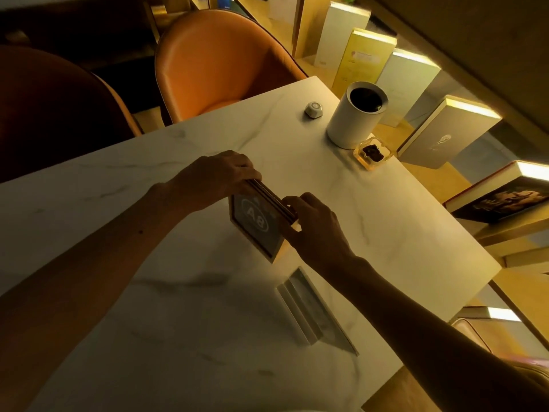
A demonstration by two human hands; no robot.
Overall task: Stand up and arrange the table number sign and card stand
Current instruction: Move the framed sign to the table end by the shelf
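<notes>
Table number sign (pixel 257 226), marked "A8", dark face in a pale frame: upright near the middle of the white marbled counter (pixel 89 203), held between both hands. Left hand (pixel 217 173): fingers curled over the sign's top far corner, pinching its upper edge. Right hand (pixel 315 227): fingers closed against the sign's near top corner and side edge, gripping it. Card stand (pixel 315 310), clear with a pale base: on the counter just nearer the camera than the sign, below the right forearm, apart from both hands; whether it is lying or upright cannot be told. White cylinder container (pixel 355 117): far right part of the counter, open dark top, contents not discernible. Small glass dish (pixel 374 154): touching or just beside the cylinder's base at the counter edge, holding dark crumbled matter. Small round white device (pixel 313 110): left of the cylinder. Orange chair (pixel 217 60): beyond the counter's far edge
</notes>
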